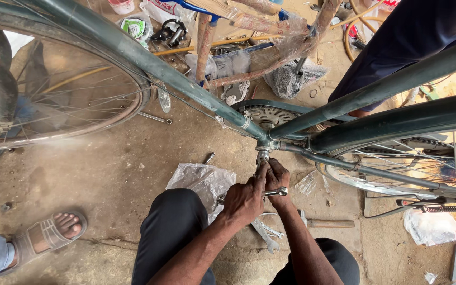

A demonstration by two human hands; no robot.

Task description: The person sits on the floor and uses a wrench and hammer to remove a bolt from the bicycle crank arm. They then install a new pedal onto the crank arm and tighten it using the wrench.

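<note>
— Crank axle (263, 156): where?

— Under the junction of the green bicycle frame (186, 79), mid-span between the two wheels, just above the concrete floor (106, 169).

— Starting from the left, then?

— Sandalled foot (48, 235) of another person at the floor's near left. Front wheel (54, 89) above it. Next, a crumpled clear plastic bag (201, 179) flat on the floor, just left of the hands.

— Anything in it?

— Possibly a thin metal rod; too creased to tell. Otherwise looks flat and slack.

— And the hands?

— Gripping a spanner (276, 192) with the left hand (245, 200), fist closed round the shank. Pinching the axle's lower end with the right hand (277, 177), fingers curled shut, touching the left.

— So which step?

— Working the fitting at the axle end, by the look of it: tool held, both hands on.

— Needs for any turn?

— A square seat on the fitting, a firm brace from the right hand, steady pull without slipping.

— Further right?

— Loose spanners (265, 235) and a hammer (325, 223) on the floor beside the right forearm. Then the rear wheel (397, 169), and a white plastic bag (431, 227) under it near the floor's right edge, bunched shut, contents hidden.
</note>
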